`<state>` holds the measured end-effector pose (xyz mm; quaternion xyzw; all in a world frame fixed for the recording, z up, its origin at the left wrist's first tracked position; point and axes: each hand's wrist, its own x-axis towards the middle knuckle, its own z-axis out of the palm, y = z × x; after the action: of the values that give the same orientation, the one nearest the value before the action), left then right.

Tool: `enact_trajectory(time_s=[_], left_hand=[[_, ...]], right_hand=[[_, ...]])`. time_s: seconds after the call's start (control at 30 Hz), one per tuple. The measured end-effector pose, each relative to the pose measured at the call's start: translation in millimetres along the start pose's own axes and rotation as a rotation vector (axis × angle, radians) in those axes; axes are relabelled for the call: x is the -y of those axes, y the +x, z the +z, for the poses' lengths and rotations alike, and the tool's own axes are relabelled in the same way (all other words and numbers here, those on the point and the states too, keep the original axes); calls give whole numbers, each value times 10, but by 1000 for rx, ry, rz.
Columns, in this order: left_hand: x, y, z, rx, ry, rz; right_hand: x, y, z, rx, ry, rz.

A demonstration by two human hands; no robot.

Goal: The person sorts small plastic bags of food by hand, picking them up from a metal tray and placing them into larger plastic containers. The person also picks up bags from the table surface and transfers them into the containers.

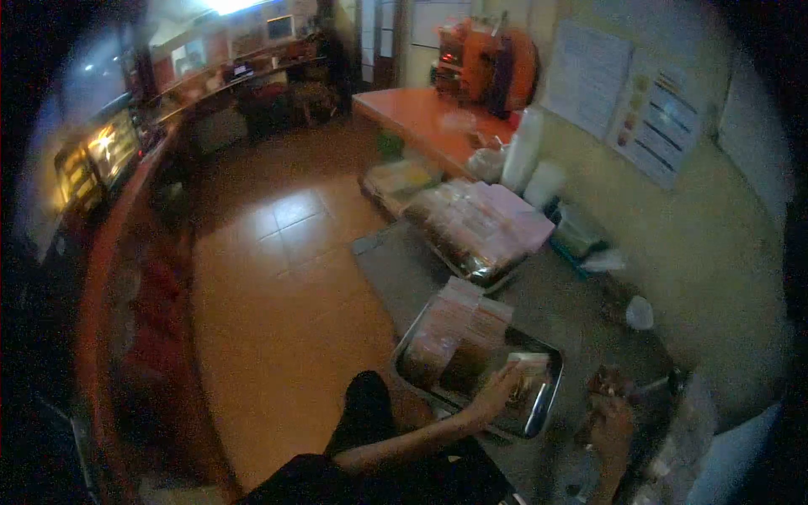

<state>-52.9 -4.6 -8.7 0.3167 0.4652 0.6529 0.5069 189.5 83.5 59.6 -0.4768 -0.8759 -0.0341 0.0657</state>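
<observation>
My left hand (497,394) reaches into the metal tray (553,389), its fingers on a small pale packet (528,364) at the tray's right side. Whether the fingers grip the packet is too blurred to tell. Pink and white printed packets (463,320) lie in the left part of the same tray. To the right of the tray, my right hand (613,423) is over the dark grey counter, its fingers bent round a small brown packet (609,381). Fine detail of both hands is smeared.
A second tray piled with wrapped packets (471,220) stands behind, with another container (400,181) beyond. Green box (581,231), white cups (545,181) and a white item (640,313) lie along the wall. Clear plastic bags (682,438) are at the lower right.
</observation>
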Motion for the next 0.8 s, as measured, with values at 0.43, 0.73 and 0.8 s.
enact_trajectory(time_s=[0.43,0.73,0.8], left_hand=[[609,180,44,109,125,341],[706,139,54,116,182,328],[545,81,79,222,-30,260]], right_hand=[[1254,229,251,-322,1021,111],[1667,239,155,-483,951,259],[1577,267,200,-461,1028,204]])
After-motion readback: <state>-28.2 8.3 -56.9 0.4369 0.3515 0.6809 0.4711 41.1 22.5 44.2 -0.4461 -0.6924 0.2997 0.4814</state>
